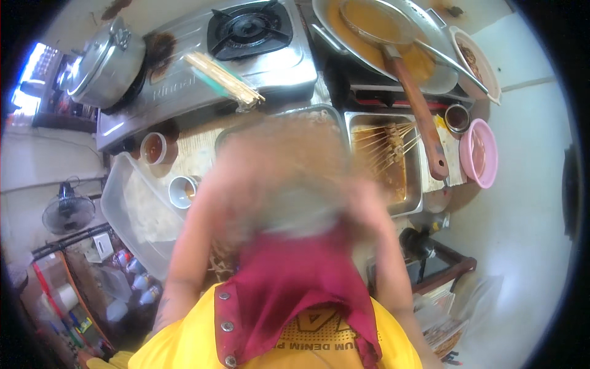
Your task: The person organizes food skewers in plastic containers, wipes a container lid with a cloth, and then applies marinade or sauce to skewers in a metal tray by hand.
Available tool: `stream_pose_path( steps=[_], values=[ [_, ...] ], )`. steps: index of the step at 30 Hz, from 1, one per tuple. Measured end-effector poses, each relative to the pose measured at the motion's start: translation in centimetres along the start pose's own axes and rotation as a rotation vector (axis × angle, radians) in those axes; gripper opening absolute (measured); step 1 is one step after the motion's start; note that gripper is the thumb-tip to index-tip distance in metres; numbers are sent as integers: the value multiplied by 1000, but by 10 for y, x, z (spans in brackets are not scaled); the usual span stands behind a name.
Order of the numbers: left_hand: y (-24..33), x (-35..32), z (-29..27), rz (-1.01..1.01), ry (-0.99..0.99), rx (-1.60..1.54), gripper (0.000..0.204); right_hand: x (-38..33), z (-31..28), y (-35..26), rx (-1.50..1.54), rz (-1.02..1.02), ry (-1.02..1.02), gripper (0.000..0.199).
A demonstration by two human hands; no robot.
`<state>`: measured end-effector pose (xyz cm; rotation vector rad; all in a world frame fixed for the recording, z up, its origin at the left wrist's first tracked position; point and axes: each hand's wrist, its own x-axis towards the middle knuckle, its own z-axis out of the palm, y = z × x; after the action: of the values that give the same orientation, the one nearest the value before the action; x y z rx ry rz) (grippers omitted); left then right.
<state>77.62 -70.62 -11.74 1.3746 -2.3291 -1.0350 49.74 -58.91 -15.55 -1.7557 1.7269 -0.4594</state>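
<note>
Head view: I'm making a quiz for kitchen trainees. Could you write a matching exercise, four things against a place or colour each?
1. Metal pot
2. Loaded skewers
3. Wooden-handled utensil
4. Round basin

A. Reaching over the wide pan
B. Pink
C. At the left end of the stove
D. In the rectangular metal tray

Pairs: 1-C, 2-D, 3-A, 4-B

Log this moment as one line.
left hand: blurred, grip unclear | right hand: blurred, grip unclear | tray: partly blurred | skewers: in metal pan | sticks: on stove
</note>
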Motion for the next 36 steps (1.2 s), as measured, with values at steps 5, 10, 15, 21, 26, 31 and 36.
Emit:
stream_pose_path(
  steps=[5,10,15,21,26,31,36],
  values=[
    [-37,-1,67,-180,633,-991,41,-5,35,12,518,16,18,18],
    [4,-10,123,-279,341,-1750,35,2,40,-15,577,-71,6,23],
    [20,-8,139,-251,291,-1885,29,11,34,-28,738,-57,-43,21],
    [14,12,147,-228,433,-1822,25,32,59,-21,385,-293,99,19],
    [22,17,158,-347,471,-1736,27,37,83,-5,486,-291,173,17],
    [18,22,162,-368,388,-1819,24,30,82,-12,623,-182,174,17],
    [26,8,163,-363,362,-1801,24,26,69,-16,737,45,234,16]
  ],
)
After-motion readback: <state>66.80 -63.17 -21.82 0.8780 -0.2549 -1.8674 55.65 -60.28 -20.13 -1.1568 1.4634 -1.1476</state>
